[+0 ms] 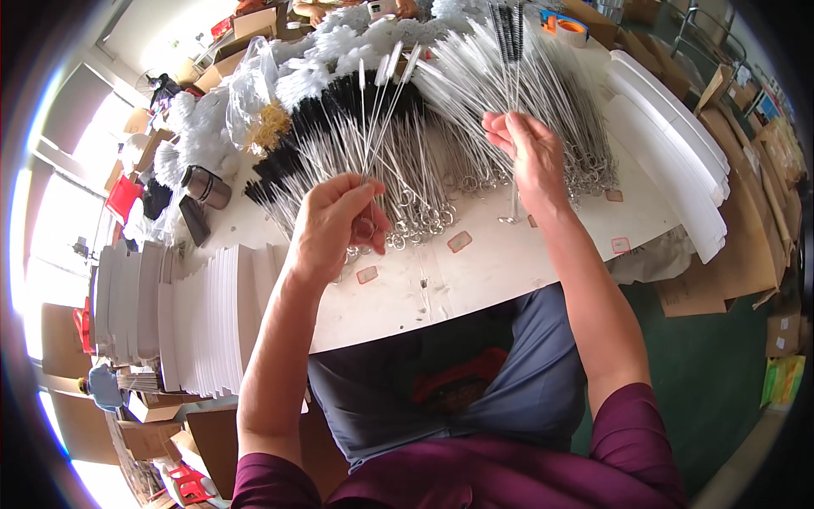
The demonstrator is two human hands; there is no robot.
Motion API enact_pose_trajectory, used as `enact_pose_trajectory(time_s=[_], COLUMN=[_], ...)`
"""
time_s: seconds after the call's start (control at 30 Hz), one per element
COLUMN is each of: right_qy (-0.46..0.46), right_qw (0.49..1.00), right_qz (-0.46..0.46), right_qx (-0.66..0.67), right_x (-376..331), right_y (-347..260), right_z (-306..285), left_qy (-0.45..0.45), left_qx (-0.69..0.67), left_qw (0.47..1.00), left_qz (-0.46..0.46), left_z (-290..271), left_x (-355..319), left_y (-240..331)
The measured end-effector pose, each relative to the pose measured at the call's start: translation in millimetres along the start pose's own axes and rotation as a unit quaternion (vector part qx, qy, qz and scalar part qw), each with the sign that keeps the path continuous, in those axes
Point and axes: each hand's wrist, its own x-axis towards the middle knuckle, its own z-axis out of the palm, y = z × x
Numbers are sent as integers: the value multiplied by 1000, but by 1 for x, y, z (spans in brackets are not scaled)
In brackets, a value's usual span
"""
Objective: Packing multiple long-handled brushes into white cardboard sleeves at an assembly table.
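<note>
My left hand (339, 222) is closed around the wire handles of several thin white-bristled brushes (392, 64), their tips pointing up and away. Thin black-bristled brushes (510, 38) stand upright in my right hand (532, 157), pinched by their wire stems, with a ring end showing below the palm. Beyond my left hand lies a heap of black-bristled wire brushes (348, 102), ring ends toward me. Another heap, of white-bristled wire brushes (475, 68), spreads behind and beside my right hand. How many brushes each hand holds is hard to make out.
The pale table (390, 310) has small red-edged labels on it. White card stacks stand at the left (212, 310) and right (670, 144). A dark metal cup (206, 187) is at the left, an orange tape roll (570, 32) at the back. Another person's hands (318, 10) show at the far edge.
</note>
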Motion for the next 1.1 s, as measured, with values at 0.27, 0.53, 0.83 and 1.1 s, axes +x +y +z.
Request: enact_pose_trajectory(time_s=[0.27, 0.53, 0.83, 1.1], right_qy=[-103, -374, -364, -320], right_qw=[928, 817, 834, 849], right_qz=[-156, -79, 111, 110], right_qx=[-321, -433, -400, -407], right_x=[-68, -132, -177, -190], right_y=[-70, -58, -52, -54], right_z=[18, 45, 28, 25], left_qy=[-49, -224, -126, -70], left_qx=[87, 221, 184, 78], left_qw=[992, 942, 972, 993], left_qz=[-77, -114, -71, -48], left_z=[-17, -6, -32, -28], left_x=[-79, -97, -111, -126], left_y=[-3, -10, -45, -69])
